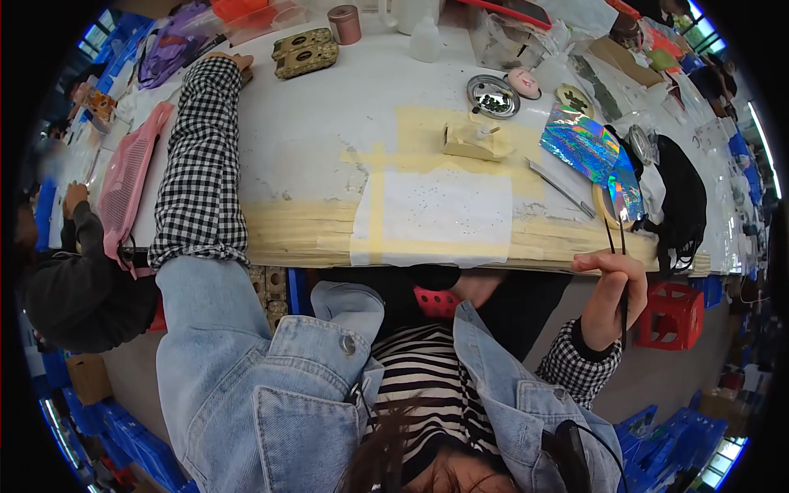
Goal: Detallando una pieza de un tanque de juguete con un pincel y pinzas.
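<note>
Presently, as I read this station from my remote seat:

Item 1: right hand, at the near table edge, fingers curled shut around 2 thin dark sticks that rise toward the tabletop. They look like tweezer legs or fine picks; I cannot tell which.

Item 2: left hand, at the far end of the checked sleeve, stretched across the white table. Only the fingertips show beside the 2 patterned cases; whether it is open or closed I cannot tell.

Item 3: white sheet, taped flat at the near edge and speckled with tiny beads.

Item 4: holographic foil, a tape roll and a metal blade, all just beyond the stick tips.

Item 5: round metal dish with dark beads, and a yellow block near it.

Risks, in my judgement: the long left reach could drag the sleeve and scatter the loose specks. The stick tips stand near the foil and roll, so a careless lift might snag either. Held that low, the thin sticks could slip off the table edge.
</note>
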### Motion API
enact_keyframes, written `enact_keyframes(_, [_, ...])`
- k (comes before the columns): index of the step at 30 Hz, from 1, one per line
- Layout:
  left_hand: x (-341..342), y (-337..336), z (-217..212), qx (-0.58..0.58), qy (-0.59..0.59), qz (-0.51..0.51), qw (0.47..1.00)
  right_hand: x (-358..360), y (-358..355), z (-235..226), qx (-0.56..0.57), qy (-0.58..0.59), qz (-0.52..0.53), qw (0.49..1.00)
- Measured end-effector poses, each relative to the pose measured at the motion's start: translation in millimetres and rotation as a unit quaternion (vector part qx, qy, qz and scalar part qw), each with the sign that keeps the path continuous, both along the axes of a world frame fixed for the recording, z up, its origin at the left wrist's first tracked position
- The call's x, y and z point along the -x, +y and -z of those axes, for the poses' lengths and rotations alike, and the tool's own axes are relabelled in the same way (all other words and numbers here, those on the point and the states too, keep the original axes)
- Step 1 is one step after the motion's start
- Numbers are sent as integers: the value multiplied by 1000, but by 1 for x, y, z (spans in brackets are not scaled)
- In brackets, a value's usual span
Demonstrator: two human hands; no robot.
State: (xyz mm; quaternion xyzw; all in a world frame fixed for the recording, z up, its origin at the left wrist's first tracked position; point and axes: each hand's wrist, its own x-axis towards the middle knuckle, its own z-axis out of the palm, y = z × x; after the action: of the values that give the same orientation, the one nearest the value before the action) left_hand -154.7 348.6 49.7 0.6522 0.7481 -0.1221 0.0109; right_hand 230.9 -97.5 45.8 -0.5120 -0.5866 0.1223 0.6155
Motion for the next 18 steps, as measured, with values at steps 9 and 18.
enact_keyframes(9, [40,-109,-5,-100,-885,-105,442,-7,31,10,57,-56,-29,996])
enact_keyframes(18, [-68,-265,2,80,-987,-59,126,16,96,-23,22,-242,11,970])
